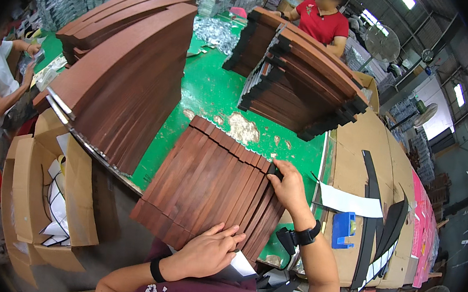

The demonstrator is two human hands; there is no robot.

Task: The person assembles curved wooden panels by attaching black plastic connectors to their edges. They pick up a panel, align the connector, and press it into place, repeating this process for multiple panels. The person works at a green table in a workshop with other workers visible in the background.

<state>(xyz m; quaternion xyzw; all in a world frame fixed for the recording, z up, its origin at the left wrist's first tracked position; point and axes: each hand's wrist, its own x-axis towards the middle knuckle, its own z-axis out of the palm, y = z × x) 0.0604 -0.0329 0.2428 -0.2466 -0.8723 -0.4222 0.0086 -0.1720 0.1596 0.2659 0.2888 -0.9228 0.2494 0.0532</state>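
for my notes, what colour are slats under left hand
The slats are reddish brown, best in head view.

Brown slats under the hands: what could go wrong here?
The brown slats seem to overhang the near edge of the green table and could slide off. The right hand touches their far right corner; its fingers might get pinched if slats shift. The tall stack at left stands near the edge and could topple.

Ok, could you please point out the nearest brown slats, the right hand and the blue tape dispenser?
Nearest brown slats (208, 183): head view, middle of their upper surface.
Right hand (290, 190): head view, back of the hand.
Blue tape dispenser (340, 233): head view, its blue body.
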